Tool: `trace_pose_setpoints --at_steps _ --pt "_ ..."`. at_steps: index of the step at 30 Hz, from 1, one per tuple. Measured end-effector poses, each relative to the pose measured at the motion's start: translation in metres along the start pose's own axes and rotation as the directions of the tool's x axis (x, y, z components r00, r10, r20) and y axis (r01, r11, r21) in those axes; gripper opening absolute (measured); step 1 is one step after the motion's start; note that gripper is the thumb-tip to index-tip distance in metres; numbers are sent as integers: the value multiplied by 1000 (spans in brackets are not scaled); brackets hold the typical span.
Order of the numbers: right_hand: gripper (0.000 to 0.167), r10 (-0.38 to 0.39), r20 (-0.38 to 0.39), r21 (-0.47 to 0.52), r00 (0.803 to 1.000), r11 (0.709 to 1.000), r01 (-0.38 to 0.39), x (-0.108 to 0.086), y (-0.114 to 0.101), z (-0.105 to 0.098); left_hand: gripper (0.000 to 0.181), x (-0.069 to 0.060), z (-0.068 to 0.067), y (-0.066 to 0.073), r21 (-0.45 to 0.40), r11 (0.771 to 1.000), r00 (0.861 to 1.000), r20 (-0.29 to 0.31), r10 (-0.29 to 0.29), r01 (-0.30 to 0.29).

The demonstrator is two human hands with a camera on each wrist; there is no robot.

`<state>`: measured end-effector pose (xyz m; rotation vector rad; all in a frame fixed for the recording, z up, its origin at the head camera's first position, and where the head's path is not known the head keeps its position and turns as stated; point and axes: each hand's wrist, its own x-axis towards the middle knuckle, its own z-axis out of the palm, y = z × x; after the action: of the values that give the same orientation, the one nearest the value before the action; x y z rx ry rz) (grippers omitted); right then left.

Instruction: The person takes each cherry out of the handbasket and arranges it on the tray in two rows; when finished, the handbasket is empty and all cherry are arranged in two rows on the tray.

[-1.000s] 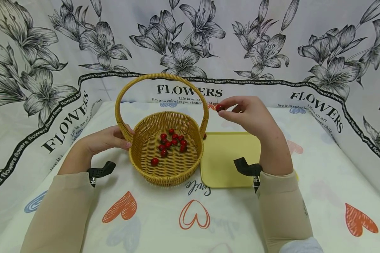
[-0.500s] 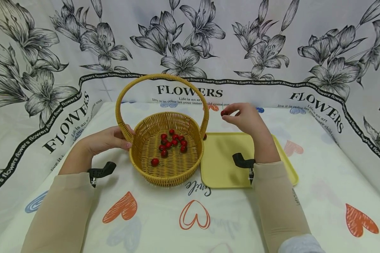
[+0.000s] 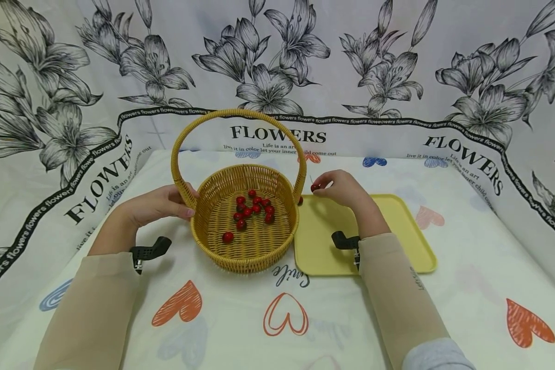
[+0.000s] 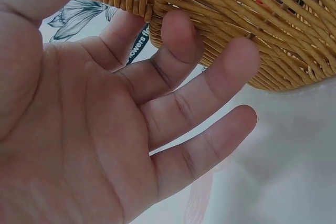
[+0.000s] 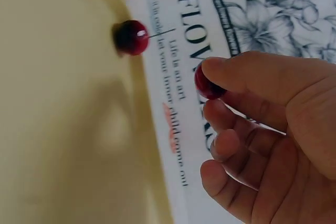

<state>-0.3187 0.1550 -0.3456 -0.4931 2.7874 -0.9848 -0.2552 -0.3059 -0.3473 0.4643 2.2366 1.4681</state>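
A yellow wicker basket [image 3: 244,263] with a tall arched handle stands in the middle of the head view, several red cherries [image 3: 247,211] lying on its bottom. At its left side, my left hand [image 3: 157,206] grips the foot of the handle between thumb and index finger; the other fingers [image 4: 199,98] spread beside the wicker wall. My right hand [image 3: 344,191] pinches one dark red cherry [image 5: 207,83], its thin stem pointing up, above the far edge of a yellow tray [image 3: 333,252]. Another stemmed cherry [image 5: 137,37] lies at the tray's edge, close to the basket.
The tray sits directly right of the basket. A white cloth [image 3: 231,318] printed with hearts and lettering covers the table. Behind it rises a flower-printed curtain [image 3: 277,67].
My right hand has come down and nearer with its cherry, toward the tray's far left corner. My left hand keeps its grip and the basket stays put.
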Motion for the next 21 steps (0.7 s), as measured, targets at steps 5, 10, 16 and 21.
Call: trace_pose_setpoints --at_steps 5,10,16,21 --pt "21 11 29 -60 1000 998 -9 6 5 12 37 2 0 1 18 1000 1000 5 -1 1" --pt "22 39 38 -149 998 988 -33 10 6 20 36 3 -1 0 9 1000 1000 7 -9 9" --pt "21 87 27 -208 996 975 -79 10 4 24 35 3 -1 -2 2 1000 1000 15 2 -2" --pt "18 97 25 -239 995 967 -88 9 1 24 36 1 -1 -2 9 1000 1000 14 1 -1"
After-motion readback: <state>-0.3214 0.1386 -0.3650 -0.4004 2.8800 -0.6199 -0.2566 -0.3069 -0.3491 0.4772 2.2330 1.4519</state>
